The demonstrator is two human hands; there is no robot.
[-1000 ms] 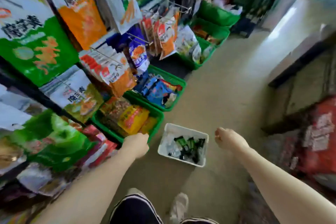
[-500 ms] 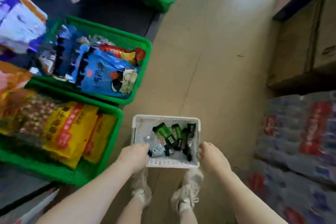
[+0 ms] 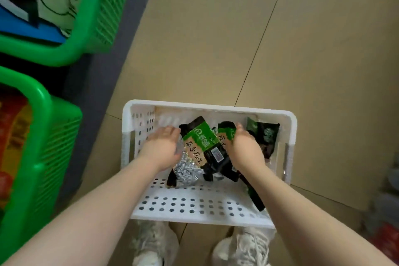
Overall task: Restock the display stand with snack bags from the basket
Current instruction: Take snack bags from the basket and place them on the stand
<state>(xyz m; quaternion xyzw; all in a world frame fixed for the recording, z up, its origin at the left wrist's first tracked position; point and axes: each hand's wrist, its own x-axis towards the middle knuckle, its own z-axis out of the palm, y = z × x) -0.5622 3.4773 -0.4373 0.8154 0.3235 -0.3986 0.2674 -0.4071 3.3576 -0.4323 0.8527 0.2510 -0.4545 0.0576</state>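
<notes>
A white perforated basket sits on the floor right below me. Several black-and-green snack bags lie in a heap inside it, with a crinkled silver bag side at the heap's lower left and one more bag leaning on the right wall. Both hands are inside the basket. My left hand presses against the heap's left side with its fingers stretched out. My right hand lies on the heap's right side, fingers bent over a bag; its fingertips are hidden.
Two green mesh bins of the display stand are at the left: one with blue and white packs, one with red and yellow packs. My white shoes touch the basket's near edge. Wrapped goods sit at lower right.
I have bent down much closer to the white basket. Both hands moved from its near rim into the basket and onto the heap of bags.
</notes>
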